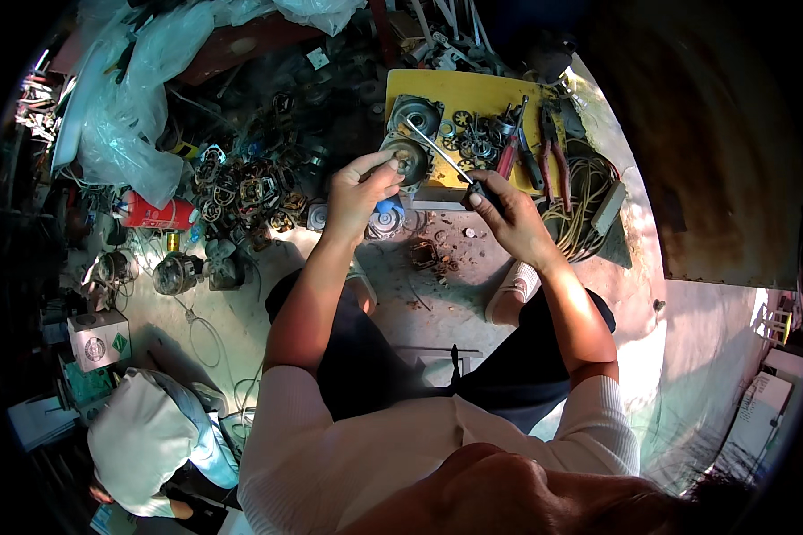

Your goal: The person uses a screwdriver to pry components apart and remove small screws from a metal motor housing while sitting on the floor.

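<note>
My right hand (509, 214) is closed round the dark handle of a screwdriver (442, 152). Its long bright shaft slants up and left over a yellow work surface (501, 86). My left hand (366, 189) is pinched by the near left corner of that surface, fingertips at a round grey metal cover (414, 166). Whatever small piece those fingers hold is too small to make out. Just beyond lies a second grey metal cover (422, 114), under the shaft's tip. Right of the covers sits a pile of small rings and metal parts (477, 138).
Pliers with red handles (558, 165) lie on the yellow surface's right side, near coiled cable (584, 209). Broken scraps (433, 256) litter the floor between my feet. Heaped motor parts (245, 187) and a red container (158, 212) stand left. Another person (143, 437) is bent over at lower left.
</note>
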### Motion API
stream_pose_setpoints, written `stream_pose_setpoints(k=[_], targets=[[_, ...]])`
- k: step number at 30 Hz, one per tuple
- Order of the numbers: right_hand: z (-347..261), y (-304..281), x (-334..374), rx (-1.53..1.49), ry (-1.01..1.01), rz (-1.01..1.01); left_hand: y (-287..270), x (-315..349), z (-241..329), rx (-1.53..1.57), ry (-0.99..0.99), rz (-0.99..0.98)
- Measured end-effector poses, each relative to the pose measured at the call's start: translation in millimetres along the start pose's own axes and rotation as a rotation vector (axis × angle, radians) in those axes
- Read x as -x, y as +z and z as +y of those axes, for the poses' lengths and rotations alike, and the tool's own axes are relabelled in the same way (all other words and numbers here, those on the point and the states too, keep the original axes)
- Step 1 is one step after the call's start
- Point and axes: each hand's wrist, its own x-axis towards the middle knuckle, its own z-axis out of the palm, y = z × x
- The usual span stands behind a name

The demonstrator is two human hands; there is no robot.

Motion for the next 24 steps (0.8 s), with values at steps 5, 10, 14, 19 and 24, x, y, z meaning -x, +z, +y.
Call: stream_pose_setpoints(k=[5, 10, 14, 19, 24], targets=[[1, -9, 15, 0.142, -0.111, -0.056, -13, 0, -2, -0.010, 0.027, 0.037], [-6, -6, 18, 0.016, 0.040, -0.158, -17, -3, -8, 0.035, 0.042, 0.065], [-6, -6, 19, 0.010, 0.062, -0.139, -16, -5, -7, 0.048, 0.046, 0.057], [-2, -10, 20, 0.031, -0.022, -0.126, -15, -5, -7, 0.038, 0.039, 0.064], [-4, -12, 22, 0.068, 0.016, -0.128, -13, -3, -8, 0.015, 0.035, 0.049]])
